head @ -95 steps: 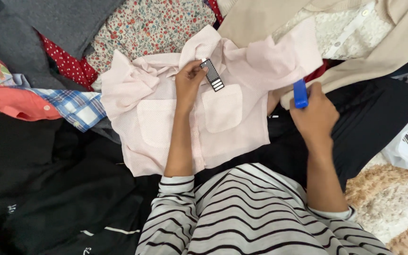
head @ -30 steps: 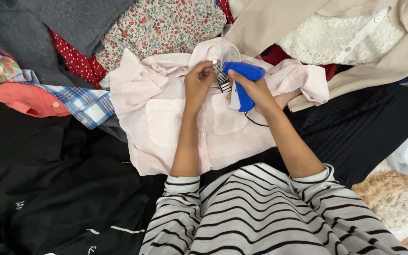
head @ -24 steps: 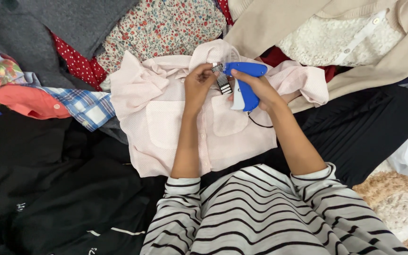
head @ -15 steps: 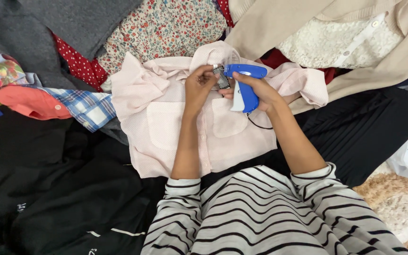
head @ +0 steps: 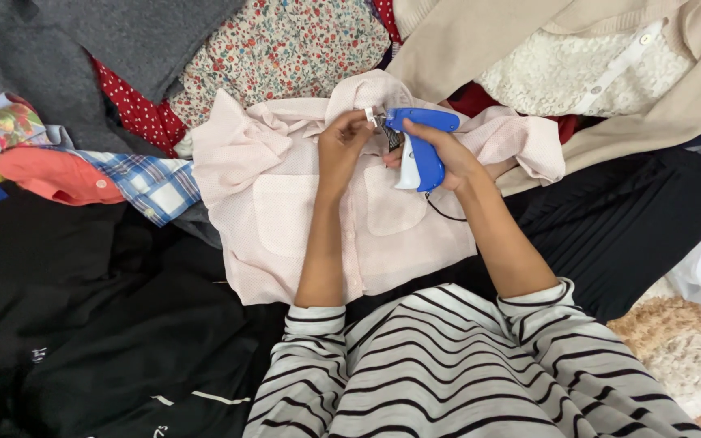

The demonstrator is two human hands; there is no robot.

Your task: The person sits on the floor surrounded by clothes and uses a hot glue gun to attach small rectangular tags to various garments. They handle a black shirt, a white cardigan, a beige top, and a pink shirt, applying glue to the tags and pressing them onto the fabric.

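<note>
A pale pink shirt with two chest pockets lies spread in front of me on a heap of clothes. My right hand grips a blue and white tagging gun, its tip pointed left at the shirt's collar. My left hand pinches the collar and a small dark tag right at the gun's tip. Both hands meet at the collar, and the tag is partly hidden between them.
Around the shirt lie black garments, a grey one, a floral blouse, a red dotted cloth, a blue plaid piece, a beige cardigan over white lace, and a fluffy beige rug at the right.
My right hand brought the tagging gun from the shirt's right side up to the collar. In the last second the gun's tip stayed at the tag, shifting only slightly.
</note>
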